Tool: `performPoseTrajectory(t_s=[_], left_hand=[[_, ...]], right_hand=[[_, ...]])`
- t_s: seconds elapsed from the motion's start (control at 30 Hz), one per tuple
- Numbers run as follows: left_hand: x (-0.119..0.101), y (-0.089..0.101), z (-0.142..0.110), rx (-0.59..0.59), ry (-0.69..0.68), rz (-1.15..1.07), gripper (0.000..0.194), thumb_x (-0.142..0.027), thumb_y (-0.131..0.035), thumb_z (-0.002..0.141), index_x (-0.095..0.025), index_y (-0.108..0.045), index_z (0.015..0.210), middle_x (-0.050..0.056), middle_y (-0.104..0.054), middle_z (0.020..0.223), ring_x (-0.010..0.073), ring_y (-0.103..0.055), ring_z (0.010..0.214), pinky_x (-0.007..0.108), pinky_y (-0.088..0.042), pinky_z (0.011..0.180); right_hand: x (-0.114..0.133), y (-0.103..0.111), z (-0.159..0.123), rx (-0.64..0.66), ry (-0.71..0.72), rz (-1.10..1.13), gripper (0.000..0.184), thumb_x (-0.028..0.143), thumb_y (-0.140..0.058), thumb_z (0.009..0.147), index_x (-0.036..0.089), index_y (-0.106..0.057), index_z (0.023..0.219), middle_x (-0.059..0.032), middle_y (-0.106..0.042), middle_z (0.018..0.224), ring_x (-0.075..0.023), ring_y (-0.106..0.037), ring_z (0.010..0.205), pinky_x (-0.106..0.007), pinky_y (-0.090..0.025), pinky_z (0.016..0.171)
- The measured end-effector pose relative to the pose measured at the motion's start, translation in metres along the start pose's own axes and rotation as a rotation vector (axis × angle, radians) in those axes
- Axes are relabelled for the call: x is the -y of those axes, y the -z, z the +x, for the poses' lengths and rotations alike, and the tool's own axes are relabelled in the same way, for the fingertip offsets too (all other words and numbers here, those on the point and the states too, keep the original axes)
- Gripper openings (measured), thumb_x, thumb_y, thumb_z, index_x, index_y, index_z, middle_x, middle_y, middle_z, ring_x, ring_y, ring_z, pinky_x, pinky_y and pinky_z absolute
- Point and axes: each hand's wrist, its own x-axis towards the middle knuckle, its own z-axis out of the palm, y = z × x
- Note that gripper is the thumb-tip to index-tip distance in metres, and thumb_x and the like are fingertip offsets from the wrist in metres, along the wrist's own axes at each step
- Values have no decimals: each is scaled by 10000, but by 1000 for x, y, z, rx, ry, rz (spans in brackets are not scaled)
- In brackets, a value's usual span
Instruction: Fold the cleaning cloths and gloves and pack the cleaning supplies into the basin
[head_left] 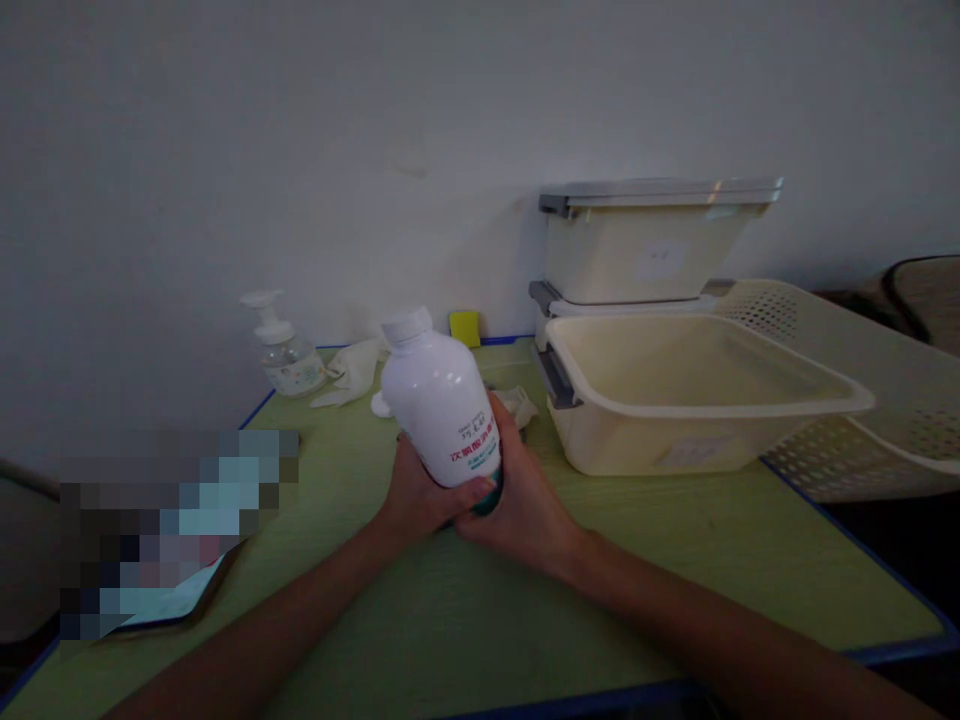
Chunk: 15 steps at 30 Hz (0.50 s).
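A white plastic bottle with a white screw cap and red lettering on its label is held up over the middle of the green table, tilted a little to the left. My left hand wraps round its lower part from the left, thumb across the front. Cupped against the base from the right, my right hand also grips the bottle. Both hands are closed on it.
An open cream tub sits at the right, with a lidded tub stacked behind and a perforated basket beside it. At the back left stand a clear pump bottle, a crumpled white glove and a yellow block.
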Motion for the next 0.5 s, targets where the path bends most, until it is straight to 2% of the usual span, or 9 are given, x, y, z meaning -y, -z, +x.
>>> performPoseTrajectory(t_s=[0.1, 0.2, 0.27, 0.4, 0.5], left_hand=[[5, -1, -6, 24, -63, -10, 612, -526, -709, 571, -157, -530, 1026, 100, -654, 965, 294, -626, 922, 445, -523, 790], [9, 2, -9, 133, -215, -6, 555, -521, -550, 755, -199, -439, 1193, 104, -583, 1119, 276, -552, 1056, 448, -448, 909], [11, 4, -9, 189, -284, 22, 526, -520, -442, 824, -222, -388, 1254, 103, -527, 1207, 268, -502, 1118, 443, -394, 968], [16, 6, -8, 253, -312, 12, 560, -550, -331, 855, -237, -322, 1319, 103, -451, 1294, 274, -444, 1182, 432, -366, 996], [19, 4, -7, 208, -365, -27, 615, -584, -323, 841, -230, -293, 1343, 104, -418, 1327, 293, -405, 1217, 457, -344, 1009]], right_hand=[[0, -4, -5, -120, -10, -48, 932, 174, -667, 547, 234, -173, 1335, -106, -489, 1216, -264, -531, 1049, -410, -476, 832], [0, -7, -6, -247, -21, -15, 870, 252, -716, 536, 238, -254, 1274, -89, -544, 1120, -251, -574, 951, -396, -499, 768], [1, -9, -4, -309, -23, 52, 789, 274, -725, 531, 233, -319, 1205, -78, -562, 1070, -237, -583, 914, -383, -502, 760], [7, -9, 1, -352, -38, 184, 682, 266, -738, 510, 222, -380, 1088, -55, -591, 979, -212, -602, 840, -356, -516, 716], [18, -5, 3, -359, -51, 232, 657, 283, -753, 478, 216, -396, 1026, -42, -610, 916, -206, -612, 782, -356, -528, 681]])
